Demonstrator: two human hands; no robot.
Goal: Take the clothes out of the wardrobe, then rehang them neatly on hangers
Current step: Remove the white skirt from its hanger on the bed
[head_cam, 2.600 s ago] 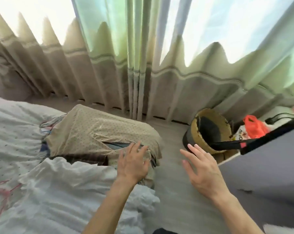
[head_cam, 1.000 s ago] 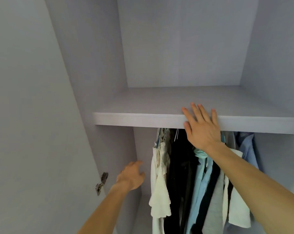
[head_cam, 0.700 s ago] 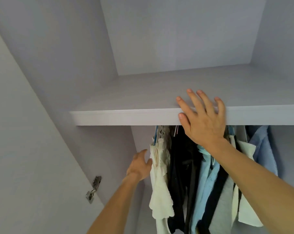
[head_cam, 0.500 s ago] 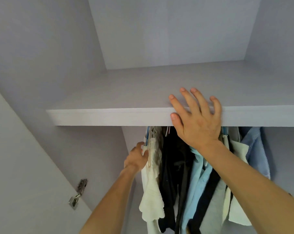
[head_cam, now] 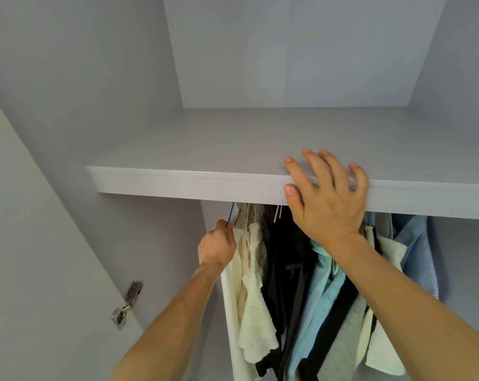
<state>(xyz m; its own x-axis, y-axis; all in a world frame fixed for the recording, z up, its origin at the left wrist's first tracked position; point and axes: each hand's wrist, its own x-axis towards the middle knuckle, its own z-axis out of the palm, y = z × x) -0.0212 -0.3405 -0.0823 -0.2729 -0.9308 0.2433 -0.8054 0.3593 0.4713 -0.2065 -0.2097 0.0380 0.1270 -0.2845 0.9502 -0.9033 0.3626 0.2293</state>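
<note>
Pinches blue hanger (head_cam: pixel 231 215) of crinkled cream garment (head_cam: pixel 253 298), leftmost hung, with left hand (head_cam: pixel 217 247); rests right hand (head_cam: pixel 326 199), fingers spread, on shelf edge (head_cam: pixel 178 185).

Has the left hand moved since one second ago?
Yes. The left hand rose toward the shelf and right, onto the blue hanger, which it now pinches.

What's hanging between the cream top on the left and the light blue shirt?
In the head view, black garments hang between the cream top, whose blue hanger the left hand grips, and the light blue shirt.
</note>
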